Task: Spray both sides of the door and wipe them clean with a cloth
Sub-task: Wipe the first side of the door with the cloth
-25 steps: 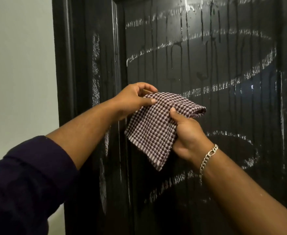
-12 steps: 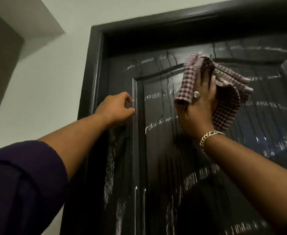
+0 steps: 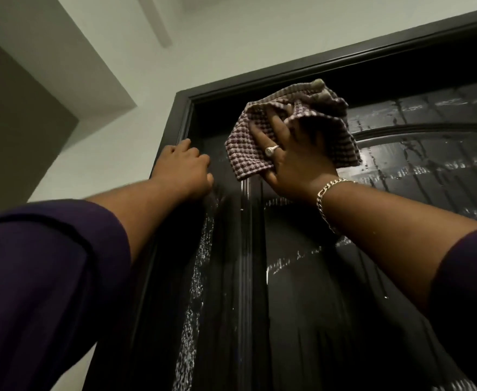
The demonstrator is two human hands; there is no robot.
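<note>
We see the door [image 3: 302, 292] rising dark and glossy in front of us, viewed from below, its surface wet with thin runs and streaked with pale foamy spray [image 3: 195, 280] along the left edge and in curved lines across the panel. Near the top of the door, just under the frame's upper bar, the cloth [image 3: 248, 153], a checked waffle-weave in dark and pale tones, is bunched and pressed flat against the door. Our right hand [image 3: 291, 153] lies on it with fingers spread and mostly straight, pushing the cloth onto the surface; folds of fabric stand up above and to the right of the fingers, so the hand is pressing rather than clenched around it. A ring [image 3: 271, 150] sits on one finger and a chain bracelet [image 3: 327, 198] circles the wrist. Our left hand [image 3: 185, 169] rests against the door's left edge beside the frame [image 3: 172, 131], knuckles toward us and fingers curled; it is slightly blurred, and we cannot tell whether it grips the edge or only leans there. Dark purple sleeves [image 3: 48, 277] cover both upper arms. Beyond the frame are a pale wall [image 3: 113, 153] and ceiling [image 3: 231, 32].
</note>
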